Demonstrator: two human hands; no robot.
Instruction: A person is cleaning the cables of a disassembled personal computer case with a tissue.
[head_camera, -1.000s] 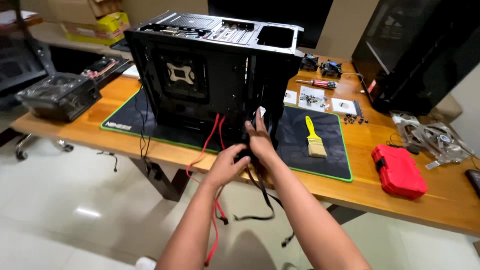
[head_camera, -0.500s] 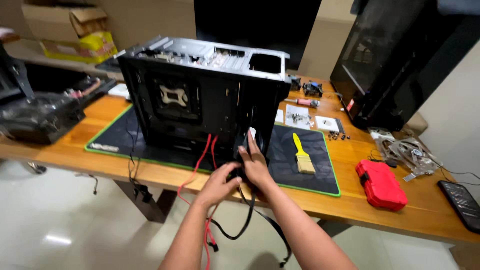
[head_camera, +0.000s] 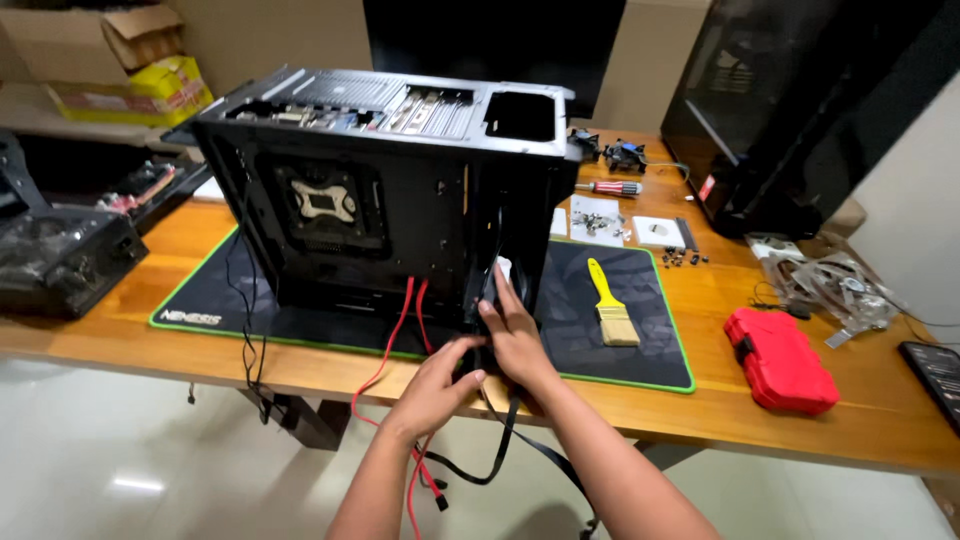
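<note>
Hands, left (head_camera: 437, 385) and right (head_camera: 515, 335), each grip clamped on black cables (head_camera: 497, 440).

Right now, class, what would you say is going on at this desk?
A person stands at a wooden desk with both hands at the lower edge of an open black computer case that sits on a dark green-edged mat. The left hand and right hand grip a bundle of black cables beside red cables hanging over the desk edge. A yellow-handled brush and a red box lie untouched to the right.
</note>
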